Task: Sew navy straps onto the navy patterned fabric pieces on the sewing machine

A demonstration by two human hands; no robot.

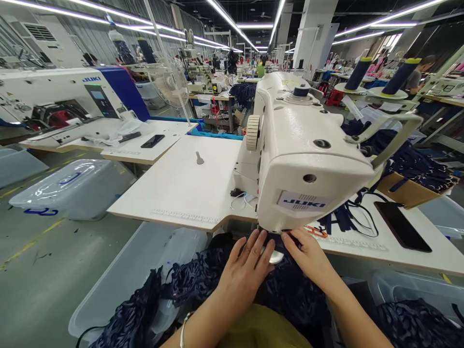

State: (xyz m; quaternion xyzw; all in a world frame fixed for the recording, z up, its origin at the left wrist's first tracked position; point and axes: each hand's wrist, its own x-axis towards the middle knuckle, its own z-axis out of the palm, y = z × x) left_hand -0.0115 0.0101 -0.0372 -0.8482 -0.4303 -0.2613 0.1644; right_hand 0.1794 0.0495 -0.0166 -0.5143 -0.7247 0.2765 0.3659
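At the needle end of a white JUKI sewing machine (pixel 315 169), both my hands work close together on dark navy patterned fabric (pixel 293 295). My left hand (pixel 244 270) lies palm down, fingers stretched out, its tips by the needle area. My right hand (pixel 308 256) is closed with thumb and fingers against the fabric's edge, its fingertips partly hidden below the machine head. Between the hands shows a shiny, rounded metal piece (pixel 276 256). The fabric hangs over my lap and spreads to the left. The needle itself is hard to make out.
A phone (pixel 403 226), orange-handled snips (pixel 316 232) and dark straps (pixel 340 220) lie right of the machine. A small grey metal piece (pixel 199 158) rests on the left tabletop (pixel 174 179). Plastic bins (pixel 105 285) stand below. Another JUKI machine (pixel 72 96) stands left.
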